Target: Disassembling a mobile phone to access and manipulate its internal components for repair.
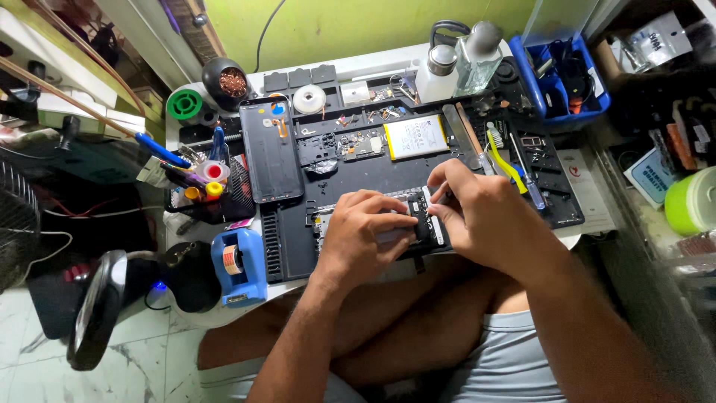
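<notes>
Bare knees and grey shorts (pixel 514 358) fill the bottom of the view, cut off by the lower edge, with both forearms reaching up from there to a black work mat (pixel 350 175) on a white table (pixel 589 186). On the near edge of the mat lies an opened phone (pixel 421 220), mostly covered by the two hands, so only a dark strip of its insides and a white patch show between them. The left hand (pixel 365 231) lies flat over the phone's left part, fingers curled down and pressing on it; what sits under the palm is hidden. The right hand (pixel 481 216) bends over the phone's right end, thumb and forefinger pinched close together at its top corner; whether they hold something small there cannot be made out.

Farther up the mat lie a dark phone back cover (pixel 270 149), a flat white battery (pixel 415 136) and small circuit parts too fine to tell apart. Right of the hands rest a yellow-handled tool (pixel 503 160) and a screwdriver (pixel 528 183). A blue tape dispenser (pixel 239 265) stands at the table's left edge, beside a black mesh holder (pixel 224 201) of pens. A blue bin (pixel 563 75) and clear bottles (pixel 459 63) stand at the back.
</notes>
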